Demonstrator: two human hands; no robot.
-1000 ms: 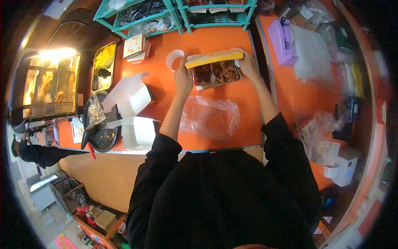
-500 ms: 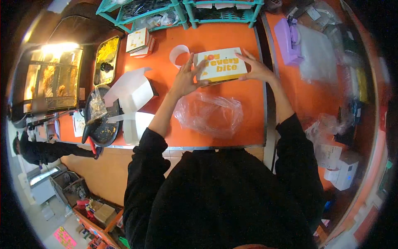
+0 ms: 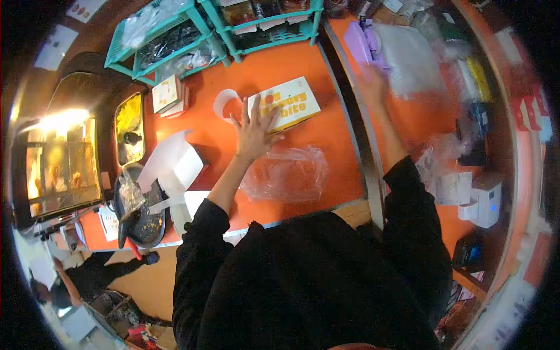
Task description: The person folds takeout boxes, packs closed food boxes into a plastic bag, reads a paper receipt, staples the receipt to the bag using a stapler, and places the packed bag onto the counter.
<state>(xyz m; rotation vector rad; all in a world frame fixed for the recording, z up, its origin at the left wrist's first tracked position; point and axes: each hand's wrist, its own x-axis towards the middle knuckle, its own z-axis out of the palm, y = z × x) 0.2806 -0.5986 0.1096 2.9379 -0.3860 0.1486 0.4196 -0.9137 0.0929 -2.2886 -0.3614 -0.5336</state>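
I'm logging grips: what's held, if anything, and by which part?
Left hand: spread over the box, not gripping. Right hand: blurred near the purple dispenser; can't tell.

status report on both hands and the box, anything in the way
Left hand spread over closed box. Right hand blurred, near purple device. Clear plastic bag on near side, off the box.
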